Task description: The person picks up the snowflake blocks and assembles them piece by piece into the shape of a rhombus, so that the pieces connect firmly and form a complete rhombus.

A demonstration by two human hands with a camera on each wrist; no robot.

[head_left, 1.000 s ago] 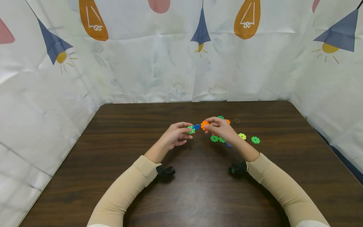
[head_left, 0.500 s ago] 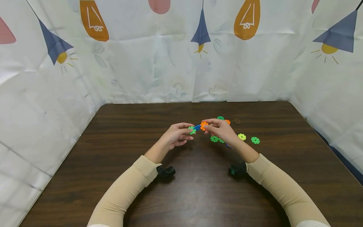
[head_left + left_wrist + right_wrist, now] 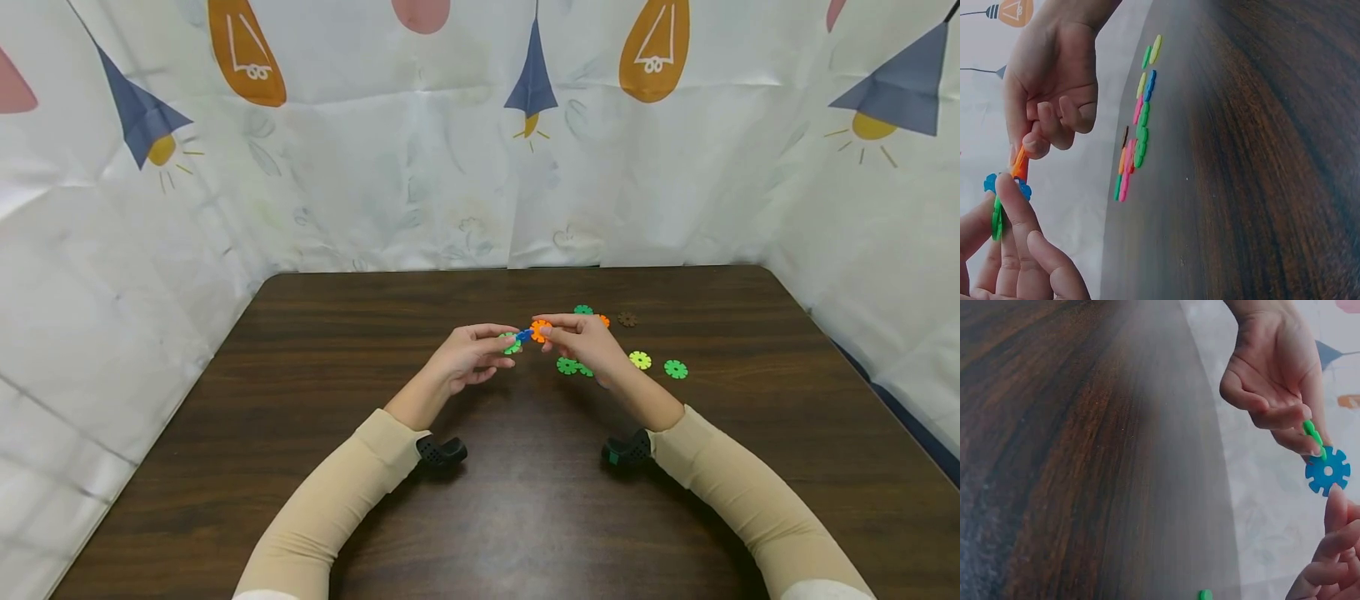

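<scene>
My left hand (image 3: 474,357) pinches a green notched disc (image 3: 511,343) between thumb and fingertips. A blue notched disc (image 3: 1317,470) is slotted into the green one, standing crosswise to it and facing the right wrist camera. Across from it, my right hand (image 3: 588,343) pinches an orange notched disc (image 3: 540,331) by its side. The orange disc's edge meets the blue disc in the left wrist view, where fingers cover part of the joint. Both hands are raised above the table, close together.
Several loose notched discs lie on the dark wooden table (image 3: 375,333) around and behind my right hand: green (image 3: 567,367), yellow (image 3: 640,360), a farther green one (image 3: 676,369) and brown (image 3: 627,319). Pink (image 3: 1125,181) ones show from the left wrist. A printed white curtain (image 3: 450,167) hangs behind.
The gap between the blue and orange discs has closed. My left hand has shifted slightly right, with the green and blue discs; my right hand has lowered a little.
</scene>
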